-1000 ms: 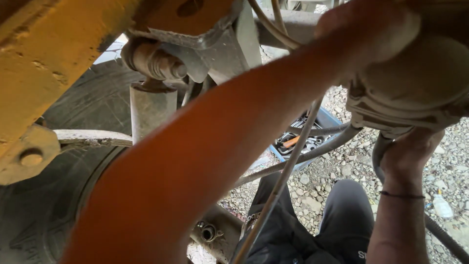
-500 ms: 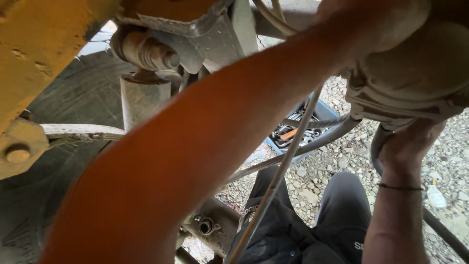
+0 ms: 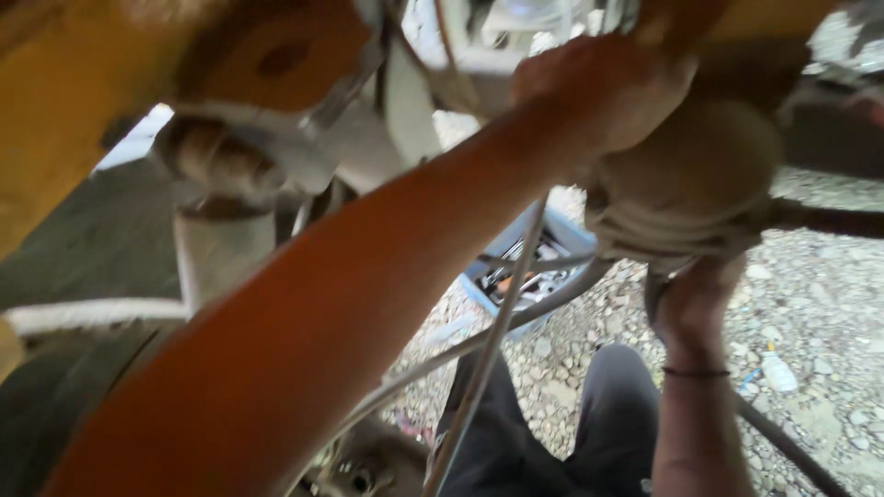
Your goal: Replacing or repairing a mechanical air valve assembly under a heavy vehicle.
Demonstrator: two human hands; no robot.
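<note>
Two hands are up on one part in the head view, which is all I have and which is motion-blurred: a rounded, dust-pale metal housing (image 3: 686,175) hanging from the underside of a yellow-painted vehicle frame (image 3: 55,101). My left hand (image 3: 599,87) reaches across the picture on a long forearm and lies on the housing's upper left shoulder, fingers curled over it; I judge it is there to steady the part, though I cannot tell how firmly it grips. My right hand (image 3: 695,299) comes straight up from below and closes on something dark just under the housing's ribbed lower rim, too hidden to name. So the housing sits between the hands, touching both. A thin grey cable (image 3: 488,350) runs down in front. Behind it, on the gravel ground (image 3: 810,304), lies an open blue toolbox (image 3: 525,267), well apart from both hands, and a small plastic bottle (image 3: 778,371) lies off to the right.
</note>
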